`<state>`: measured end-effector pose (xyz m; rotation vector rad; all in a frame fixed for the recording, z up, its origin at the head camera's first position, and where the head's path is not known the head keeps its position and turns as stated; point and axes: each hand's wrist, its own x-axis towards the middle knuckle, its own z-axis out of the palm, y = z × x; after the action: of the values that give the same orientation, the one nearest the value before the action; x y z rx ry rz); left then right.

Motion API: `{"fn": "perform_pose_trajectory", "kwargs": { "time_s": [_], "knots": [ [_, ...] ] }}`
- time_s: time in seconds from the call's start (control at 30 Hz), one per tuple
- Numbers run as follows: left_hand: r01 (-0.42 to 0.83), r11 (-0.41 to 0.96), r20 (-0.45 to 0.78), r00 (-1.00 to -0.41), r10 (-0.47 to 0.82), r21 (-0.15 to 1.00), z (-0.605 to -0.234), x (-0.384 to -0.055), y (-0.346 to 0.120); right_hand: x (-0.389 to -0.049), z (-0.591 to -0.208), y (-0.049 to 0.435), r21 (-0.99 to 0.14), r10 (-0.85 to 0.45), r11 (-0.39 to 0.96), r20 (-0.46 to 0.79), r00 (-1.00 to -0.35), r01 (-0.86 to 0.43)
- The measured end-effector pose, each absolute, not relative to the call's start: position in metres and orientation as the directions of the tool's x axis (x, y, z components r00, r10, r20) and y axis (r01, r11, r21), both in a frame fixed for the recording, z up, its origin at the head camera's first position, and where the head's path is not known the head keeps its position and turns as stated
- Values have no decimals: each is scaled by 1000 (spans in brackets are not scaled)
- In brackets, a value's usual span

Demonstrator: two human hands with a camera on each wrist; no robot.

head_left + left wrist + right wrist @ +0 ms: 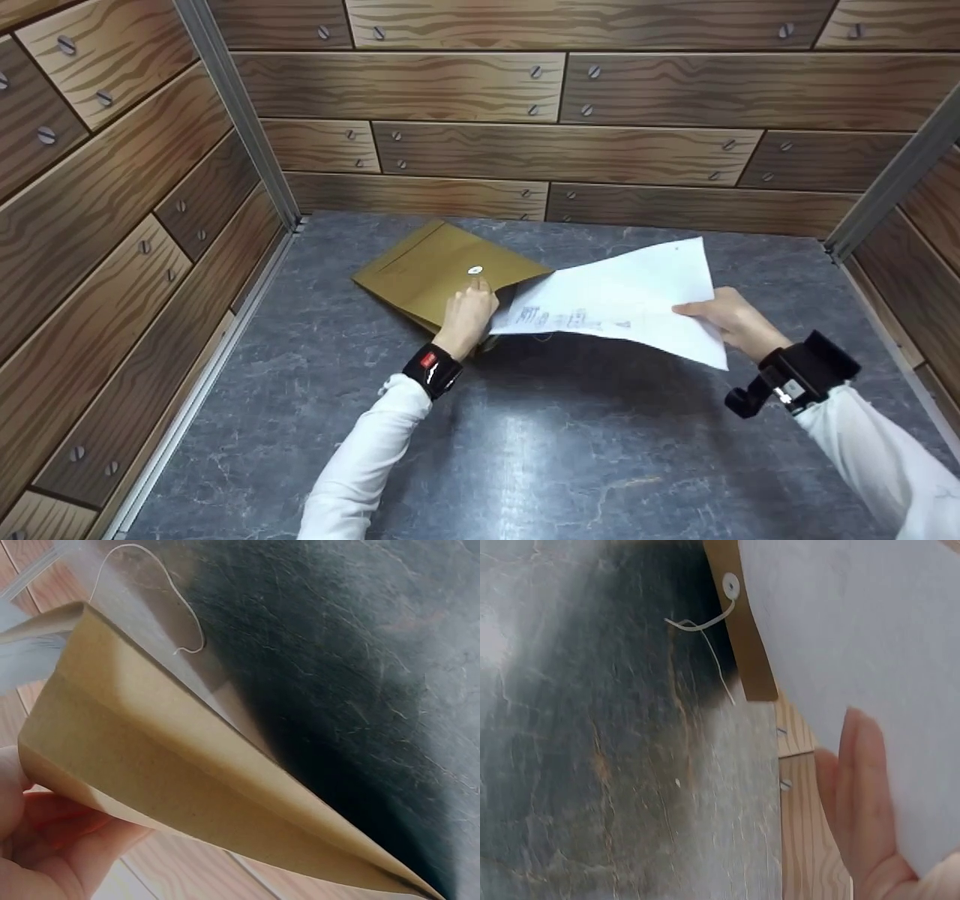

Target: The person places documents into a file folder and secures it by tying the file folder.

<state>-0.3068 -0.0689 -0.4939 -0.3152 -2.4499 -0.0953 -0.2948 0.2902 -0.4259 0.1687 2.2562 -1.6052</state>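
A brown string-tie envelope (420,266) lies tilted on the dark table, its mouth toward the right. My left hand (469,315) grips the envelope near its mouth, beside a white button. In the left wrist view, the envelope's folded side (150,735) bulges open, with the left hand's fingers (97,840) at its edge. My right hand (731,319) pinches the far end of a white printed sheet (630,300), thumb on top. The sheet's left end meets the envelope's mouth; how much lies inside is hidden. In the right wrist view, the fingers (866,795) lie against the sheet.
A thin white string (716,660) hangs from a button on the envelope's flap (750,667). Wood-patterned panels (465,90) wall the back and both sides of the grey marbled table (525,465). Both wrists wear black straps with devices.
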Motion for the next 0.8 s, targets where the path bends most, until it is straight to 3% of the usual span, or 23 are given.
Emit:
{"fn": "perform_pose_trajectory", "kwargs": {
  "time_s": [0.37, 0.67, 0.8],
  "knots": [
    [255, 967, 633, -748, 201, -6, -493, -307, -64, -283, -438, 260, -928, -53, 284, -268, -962, 243],
    [256, 966, 584, -787, 199, 16, -492, -306, -62, -277, -443, 253, -919, 5, 309, -255, -967, 244],
    [253, 967, 578, -793, 193, 25, -492, -305, -61, -270, -445, 247, -934, -14, 251, -267, -964, 255]
  ]
}}
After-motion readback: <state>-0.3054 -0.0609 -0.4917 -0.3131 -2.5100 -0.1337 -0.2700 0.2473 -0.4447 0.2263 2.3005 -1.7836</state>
